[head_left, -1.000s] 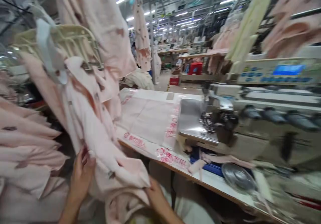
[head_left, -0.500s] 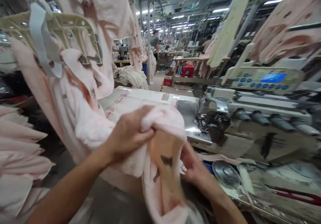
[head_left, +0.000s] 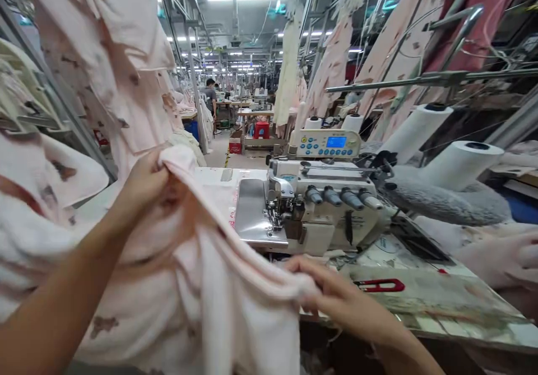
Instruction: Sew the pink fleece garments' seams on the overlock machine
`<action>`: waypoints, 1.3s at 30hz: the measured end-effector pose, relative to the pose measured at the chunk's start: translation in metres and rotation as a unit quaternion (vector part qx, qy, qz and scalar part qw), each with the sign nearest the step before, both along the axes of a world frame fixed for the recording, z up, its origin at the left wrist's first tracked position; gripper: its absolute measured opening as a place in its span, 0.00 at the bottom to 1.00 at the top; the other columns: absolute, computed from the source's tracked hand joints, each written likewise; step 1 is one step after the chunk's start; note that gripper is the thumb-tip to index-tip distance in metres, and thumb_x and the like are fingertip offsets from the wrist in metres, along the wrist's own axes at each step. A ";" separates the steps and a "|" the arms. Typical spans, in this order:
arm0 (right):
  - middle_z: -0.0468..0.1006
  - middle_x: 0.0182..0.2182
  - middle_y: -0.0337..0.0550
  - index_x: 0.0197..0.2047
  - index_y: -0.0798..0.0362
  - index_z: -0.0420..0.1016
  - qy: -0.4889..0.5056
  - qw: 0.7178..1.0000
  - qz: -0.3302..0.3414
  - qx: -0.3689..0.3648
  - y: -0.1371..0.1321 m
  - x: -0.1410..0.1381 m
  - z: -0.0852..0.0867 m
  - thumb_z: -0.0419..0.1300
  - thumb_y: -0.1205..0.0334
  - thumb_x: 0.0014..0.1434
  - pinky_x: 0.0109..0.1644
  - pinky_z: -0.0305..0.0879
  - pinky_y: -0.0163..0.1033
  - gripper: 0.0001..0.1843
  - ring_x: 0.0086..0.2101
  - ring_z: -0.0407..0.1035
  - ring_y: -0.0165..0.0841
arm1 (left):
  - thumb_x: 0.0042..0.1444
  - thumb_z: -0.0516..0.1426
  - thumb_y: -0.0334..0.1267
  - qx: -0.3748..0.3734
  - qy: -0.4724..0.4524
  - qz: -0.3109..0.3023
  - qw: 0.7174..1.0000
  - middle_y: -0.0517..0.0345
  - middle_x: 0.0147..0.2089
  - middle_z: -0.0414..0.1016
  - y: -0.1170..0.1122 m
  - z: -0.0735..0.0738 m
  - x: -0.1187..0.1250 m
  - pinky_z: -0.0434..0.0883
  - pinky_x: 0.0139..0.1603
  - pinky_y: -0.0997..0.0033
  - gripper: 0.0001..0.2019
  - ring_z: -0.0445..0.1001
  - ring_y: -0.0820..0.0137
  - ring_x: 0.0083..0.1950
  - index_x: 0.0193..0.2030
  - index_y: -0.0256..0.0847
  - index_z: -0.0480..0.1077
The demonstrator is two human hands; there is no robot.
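A pale pink printed garment (head_left: 202,285) is stretched between my two hands in front of me. My left hand (head_left: 140,187) is closed on its upper edge, raised at the left. My right hand (head_left: 336,296) pinches the lower edge near the table's front. An overlock sewing machine (head_left: 319,207) with a steel plate (head_left: 252,212) stands just beyond the cloth, slightly right of centre.
Red thread snips (head_left: 380,285) lie on the table right of my right hand. White thread cones (head_left: 458,165) stand at the right. Pink garments hang on a rack (head_left: 109,66) at the left and overhead. A person (head_left: 209,97) works far down the aisle.
The view has swung right toward the machine. My hands moved apart: the left went up and left, the right down, spreading the garment that was bunched between them.
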State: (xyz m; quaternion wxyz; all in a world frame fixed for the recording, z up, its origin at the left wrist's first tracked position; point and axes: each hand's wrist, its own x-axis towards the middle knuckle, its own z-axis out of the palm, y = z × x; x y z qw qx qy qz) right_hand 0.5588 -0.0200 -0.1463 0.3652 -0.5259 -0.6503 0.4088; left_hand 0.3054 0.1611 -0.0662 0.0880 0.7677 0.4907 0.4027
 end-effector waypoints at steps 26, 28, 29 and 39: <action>0.71 0.19 0.38 0.23 0.52 0.69 -0.236 0.904 -0.336 0.121 0.057 0.009 -0.008 0.50 0.55 0.56 0.25 0.48 0.33 0.15 0.22 0.64 0.31 | 0.52 0.48 0.29 -0.078 0.150 -0.223 0.960 0.58 0.32 0.65 -0.042 -0.076 0.131 0.60 0.34 0.70 0.06 0.66 0.69 0.34 0.30 0.40 0.65; 0.73 0.21 0.38 0.25 0.52 0.71 -0.217 0.902 -0.347 0.137 0.056 0.008 -0.012 0.50 0.56 0.57 0.27 0.51 0.33 0.14 0.23 0.65 0.31 | 0.51 0.49 0.29 -0.068 0.141 -0.215 0.964 0.58 0.31 0.64 -0.040 -0.077 0.131 0.60 0.37 0.69 0.06 0.65 0.68 0.36 0.29 0.40 0.65; 0.74 0.22 0.38 0.26 0.52 0.72 -0.208 0.902 -0.350 0.141 0.056 0.007 -0.014 0.50 0.56 0.57 0.27 0.52 0.32 0.14 0.24 0.66 0.31 | 0.50 0.49 0.29 -0.067 0.138 -0.215 0.964 0.58 0.31 0.65 -0.040 -0.077 0.131 0.60 0.38 0.68 0.06 0.65 0.67 0.37 0.28 0.40 0.65; 0.76 0.25 0.36 0.29 0.51 0.73 -0.176 0.914 -0.340 0.133 0.055 0.009 -0.016 0.53 0.59 0.57 0.30 0.54 0.31 0.10 0.27 0.67 0.30 | 0.50 0.49 0.29 -0.090 0.117 -0.230 0.962 0.59 0.30 0.66 -0.040 -0.075 0.132 0.59 0.38 0.67 0.06 0.64 0.68 0.35 0.24 0.39 0.62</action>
